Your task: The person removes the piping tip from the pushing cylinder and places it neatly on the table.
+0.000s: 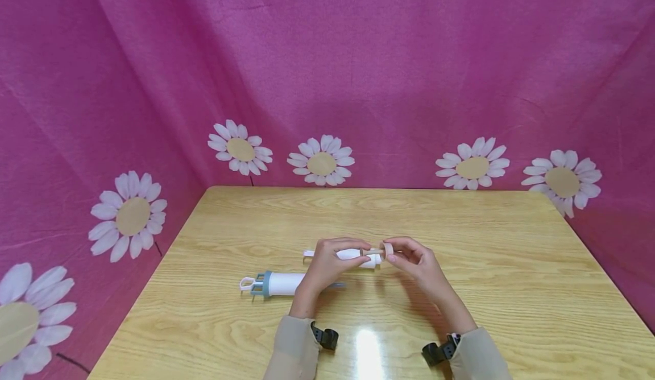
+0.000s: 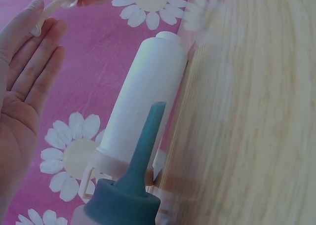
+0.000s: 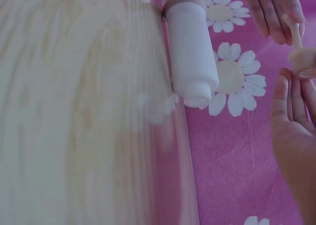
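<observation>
Both hands meet at a beige nozzle cap (image 1: 377, 252), its thin spout pointing left. Thumb and fingertips of my left hand (image 1: 334, 260) pinch the spout's narrow end; the other fingers stay fairly straight in the left wrist view. My right hand (image 1: 417, 261) grips the wide round base (image 3: 301, 61) of the cap. Behind the hands lies a white syringe-like barrel (image 2: 140, 94) with a beige collar, partly hidden by the left hand in the head view. A second white barrel (image 1: 284, 283) with a teal collar and teal nozzle (image 2: 148, 141) lies below the left hand, its middle covered by the wrist.
Wood-grain table (image 1: 491, 243) spreads under everything, with a bright reflection near its front. A pink cloth (image 1: 358, 73) printed with daisies hangs behind and at the sides. The teal-collared barrel's ring handle (image 1: 247, 284) points left. Black wrist straps (image 1: 327, 338) sit over beige sleeves.
</observation>
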Demonstrator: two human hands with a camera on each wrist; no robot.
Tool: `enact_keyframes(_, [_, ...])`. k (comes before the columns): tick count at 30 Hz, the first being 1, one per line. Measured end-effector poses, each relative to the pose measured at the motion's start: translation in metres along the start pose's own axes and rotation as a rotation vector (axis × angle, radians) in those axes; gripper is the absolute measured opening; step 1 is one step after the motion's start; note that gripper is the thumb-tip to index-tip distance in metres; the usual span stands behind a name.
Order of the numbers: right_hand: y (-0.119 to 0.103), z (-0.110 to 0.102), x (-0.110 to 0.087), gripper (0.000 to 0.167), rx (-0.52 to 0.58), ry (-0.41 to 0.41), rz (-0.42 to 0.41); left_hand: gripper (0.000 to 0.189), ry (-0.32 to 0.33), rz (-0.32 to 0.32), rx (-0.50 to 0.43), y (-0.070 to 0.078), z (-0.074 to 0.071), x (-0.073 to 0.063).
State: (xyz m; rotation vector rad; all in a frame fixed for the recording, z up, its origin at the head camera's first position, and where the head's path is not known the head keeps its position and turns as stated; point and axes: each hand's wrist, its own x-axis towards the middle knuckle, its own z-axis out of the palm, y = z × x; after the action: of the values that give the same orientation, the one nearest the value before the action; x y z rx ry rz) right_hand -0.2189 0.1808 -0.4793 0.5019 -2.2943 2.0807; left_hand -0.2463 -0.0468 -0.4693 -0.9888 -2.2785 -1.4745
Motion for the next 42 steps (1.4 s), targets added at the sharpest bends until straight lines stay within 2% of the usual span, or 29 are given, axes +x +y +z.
enact_keyframes(5, [-0.001,-0.003,-0.001,0.037,-0.007,0.011,0.003,0.02,0.004,-0.018,-0.015,0.0,-0.001,-0.001])
enact_keyframes(15, [0.0,-0.011,-0.003,0.038,-0.025,0.031,0.004,0.021,0.004,-0.004,-0.007,-0.004,0.0,0.0])
enact_keyframes(23, [0.001,-0.017,-0.006,0.038,-0.014,0.042,-0.021,0.022,0.003,-0.028,-0.012,-0.005,0.003,0.002])
enact_keyframes(33, [0.003,-0.033,-0.014,0.039,-0.035,0.059,-0.003,0.021,0.006,-0.055,0.003,-0.005,0.014,0.004])
enact_keyframes(42, [0.003,-0.05,-0.025,0.039,-0.092,0.101,0.007,0.02,-0.002,-0.071,-0.054,-0.003,0.027,0.009])
